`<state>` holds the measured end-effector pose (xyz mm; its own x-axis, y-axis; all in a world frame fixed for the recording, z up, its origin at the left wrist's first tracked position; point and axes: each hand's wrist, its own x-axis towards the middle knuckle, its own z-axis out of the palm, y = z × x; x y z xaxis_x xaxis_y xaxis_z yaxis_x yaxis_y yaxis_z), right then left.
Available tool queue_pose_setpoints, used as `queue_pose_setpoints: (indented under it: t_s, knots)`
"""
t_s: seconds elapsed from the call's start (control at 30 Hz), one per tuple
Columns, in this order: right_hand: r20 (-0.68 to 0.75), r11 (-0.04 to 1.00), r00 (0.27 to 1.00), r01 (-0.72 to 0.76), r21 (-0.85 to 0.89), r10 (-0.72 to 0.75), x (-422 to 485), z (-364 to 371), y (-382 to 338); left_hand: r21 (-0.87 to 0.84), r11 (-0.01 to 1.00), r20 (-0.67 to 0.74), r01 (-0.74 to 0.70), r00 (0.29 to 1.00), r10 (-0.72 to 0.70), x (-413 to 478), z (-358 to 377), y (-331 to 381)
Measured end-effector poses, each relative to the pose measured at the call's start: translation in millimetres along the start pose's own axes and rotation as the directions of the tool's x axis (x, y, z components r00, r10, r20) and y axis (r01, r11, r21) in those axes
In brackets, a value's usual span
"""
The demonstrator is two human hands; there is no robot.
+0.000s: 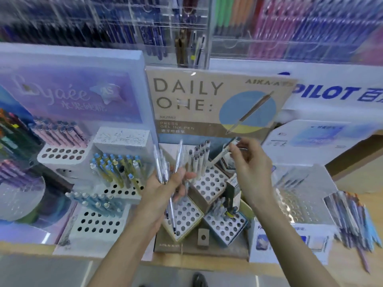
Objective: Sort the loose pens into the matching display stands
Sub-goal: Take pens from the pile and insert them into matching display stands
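Left hand (165,184) grips clear pen bundle (163,162); right hand (251,162) pinches single pen (221,154) above holed Daily One stand (209,187); loose pens (352,220) on bench (352,264), far right.

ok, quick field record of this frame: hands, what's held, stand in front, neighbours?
left hand: grips a bunch of clear pens, roughly upright
right hand: pinches one pen, tilted, over the stand's back
stand in front: Daily One stand; holed blocks mostly unfilled, a few white pens standing at the back
left neighbour: blue-capped pens in holes
far right: loose pens lying flat
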<state>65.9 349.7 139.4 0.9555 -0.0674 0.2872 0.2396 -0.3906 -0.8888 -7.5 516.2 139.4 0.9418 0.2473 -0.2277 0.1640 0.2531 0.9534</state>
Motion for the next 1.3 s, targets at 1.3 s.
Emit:
queue_pose_setpoints:
  t_s: [1.3]
  knots:
    - [0.410, 0.958, 0.911, 0.157, -0.240, -0.046, 24.9, 16.4, 13.5, -0.207, 0.978, -0.123, -0.014, 0.992, -0.012, -19.0, 6.5, -13.6]
